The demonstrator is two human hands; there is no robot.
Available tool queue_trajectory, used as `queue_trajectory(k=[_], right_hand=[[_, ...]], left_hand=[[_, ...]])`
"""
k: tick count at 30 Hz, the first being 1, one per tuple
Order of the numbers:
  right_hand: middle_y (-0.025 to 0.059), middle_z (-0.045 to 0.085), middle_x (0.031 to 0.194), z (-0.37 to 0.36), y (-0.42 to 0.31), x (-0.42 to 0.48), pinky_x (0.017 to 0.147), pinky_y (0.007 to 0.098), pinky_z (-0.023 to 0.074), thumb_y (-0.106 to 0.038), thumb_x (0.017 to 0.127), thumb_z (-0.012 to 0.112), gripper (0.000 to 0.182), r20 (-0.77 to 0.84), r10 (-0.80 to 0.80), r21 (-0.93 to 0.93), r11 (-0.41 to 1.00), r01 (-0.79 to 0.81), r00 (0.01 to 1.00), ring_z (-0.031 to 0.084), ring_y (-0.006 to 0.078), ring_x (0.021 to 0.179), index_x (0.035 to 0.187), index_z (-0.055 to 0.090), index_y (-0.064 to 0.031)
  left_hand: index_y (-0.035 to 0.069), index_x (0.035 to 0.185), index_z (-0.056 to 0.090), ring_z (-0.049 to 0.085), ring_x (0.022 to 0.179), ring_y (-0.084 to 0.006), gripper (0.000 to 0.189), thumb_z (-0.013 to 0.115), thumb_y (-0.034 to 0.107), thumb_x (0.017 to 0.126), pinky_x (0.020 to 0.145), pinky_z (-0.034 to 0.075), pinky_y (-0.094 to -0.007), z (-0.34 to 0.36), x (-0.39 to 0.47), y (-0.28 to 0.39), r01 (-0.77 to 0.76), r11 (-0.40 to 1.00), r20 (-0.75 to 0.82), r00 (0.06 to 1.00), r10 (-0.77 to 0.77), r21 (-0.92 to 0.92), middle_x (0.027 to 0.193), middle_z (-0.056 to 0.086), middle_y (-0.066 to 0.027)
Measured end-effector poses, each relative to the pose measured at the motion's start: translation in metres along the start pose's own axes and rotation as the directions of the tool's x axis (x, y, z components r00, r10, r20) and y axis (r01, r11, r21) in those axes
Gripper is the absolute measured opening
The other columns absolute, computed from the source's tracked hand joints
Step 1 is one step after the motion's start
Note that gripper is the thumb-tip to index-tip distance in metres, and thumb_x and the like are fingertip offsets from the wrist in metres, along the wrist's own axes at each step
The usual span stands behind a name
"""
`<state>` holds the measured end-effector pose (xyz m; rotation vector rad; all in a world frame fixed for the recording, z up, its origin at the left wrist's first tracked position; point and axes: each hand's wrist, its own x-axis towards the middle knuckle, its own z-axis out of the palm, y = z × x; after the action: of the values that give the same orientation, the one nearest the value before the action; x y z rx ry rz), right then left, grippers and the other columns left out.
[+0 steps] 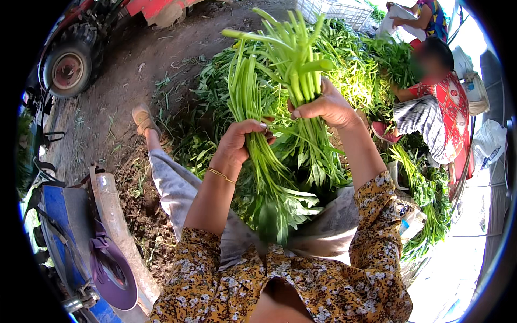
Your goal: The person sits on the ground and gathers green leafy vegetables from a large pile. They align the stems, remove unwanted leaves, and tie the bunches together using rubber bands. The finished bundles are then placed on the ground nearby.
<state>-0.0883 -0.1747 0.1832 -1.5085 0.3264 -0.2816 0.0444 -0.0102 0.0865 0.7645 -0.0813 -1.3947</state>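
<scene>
My left hand (239, 143) is closed around a bunch of green leafy stems (247, 89), cut ends up and leaves hanging down over my lap. A second bunch of the same greens (302, 78), with thicker stalks splayed at the top, is gripped in my right hand (329, 107). Both bunches are held upright side by side, the right one slightly higher. Below and beyond them a large heap of loose leafy greens (218, 76) covers the ground. The bunches hide part of that heap.
A co-worker (440, 109) in red sits at the right near more greens (432, 206). Another person (430, 18) handles a white sack behind, near a white plastic crate (335, 12). At left are a tractor wheel (68, 72), a blue metal frame (76, 242) and a purple sun visor (117, 278).
</scene>
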Motion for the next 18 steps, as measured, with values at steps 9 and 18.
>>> queue_trajectory(k=[9,18], right_hand=[[0.0092,0.062,0.083,0.017,0.006,-0.014,0.067,0.0316,0.0524,0.007,0.053,0.073,0.060,0.065,0.030,0.135,0.990,-0.039,0.997,0.062,0.0191,0.072,0.109,0.051,0.0010],[0.0088,0.062,0.081,0.024,0.028,0.001,0.071,0.0325,0.0517,0.002,0.053,0.070,0.051,-0.163,0.181,-0.031,0.982,-0.188,0.970,0.061,0.0197,0.073,0.101,0.053,0.0020]], left_hand=[[-0.008,0.121,0.045,0.062,0.071,-0.0232,0.058,0.062,0.000,0.067,0.070,0.054,-0.0401,-0.042,-0.002,-0.021,-0.090,0.967,0.124,0.985,0.122,-0.238,0.076,0.061,-0.0111],[-0.007,0.122,0.045,0.058,0.077,-0.0203,0.069,0.078,0.007,0.063,0.073,0.048,-0.0321,-0.023,-0.018,-0.018,-0.451,0.882,0.237,0.879,0.414,0.134,0.076,0.059,-0.0073]])
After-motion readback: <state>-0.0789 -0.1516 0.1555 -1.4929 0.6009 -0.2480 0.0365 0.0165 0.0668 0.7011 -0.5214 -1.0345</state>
